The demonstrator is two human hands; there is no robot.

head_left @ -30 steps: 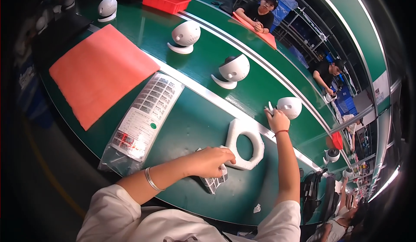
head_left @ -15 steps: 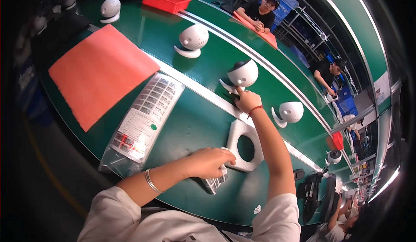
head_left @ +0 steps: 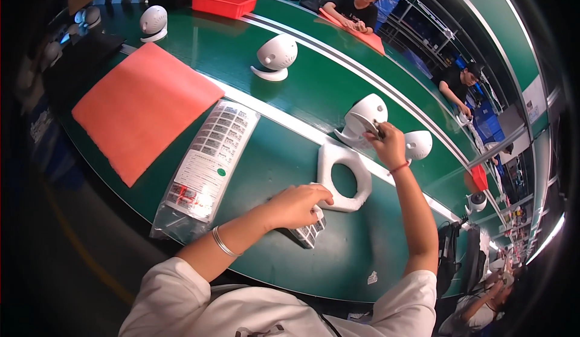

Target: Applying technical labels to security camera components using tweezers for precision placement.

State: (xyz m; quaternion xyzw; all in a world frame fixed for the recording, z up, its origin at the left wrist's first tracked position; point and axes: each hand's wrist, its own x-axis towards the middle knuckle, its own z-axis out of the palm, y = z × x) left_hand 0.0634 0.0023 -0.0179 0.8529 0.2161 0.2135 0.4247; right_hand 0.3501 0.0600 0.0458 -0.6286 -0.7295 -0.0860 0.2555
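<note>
My right hand point(head_left: 388, 144) reaches over the white strip along the bench and grips a white ball-shaped device point(head_left: 369, 107) by its curved foot, the fingers pinched at its right side. The device is tilted, and the fingers partly cover it. My left hand point(head_left: 297, 206) is closed on a folded sheet of labels point(head_left: 310, 232), whose printed cells show below the fingers. Just right of that hand lies a white foam block point(head_left: 326, 171) with a round hole and cut corners.
More white ball-shaped devices point(head_left: 277, 53) stand along the green line. At left lie an orange mat point(head_left: 145, 107) and a plastic-bagged label sheet point(head_left: 208, 162). A red tray point(head_left: 223, 3) sits far back. Two co-workers point(head_left: 356, 14) are across the bench, more at right.
My right hand has moved right and now grips the device, which is turned and tilted. My left hand keeps the label sheet. The whole view has shifted slightly.
</note>
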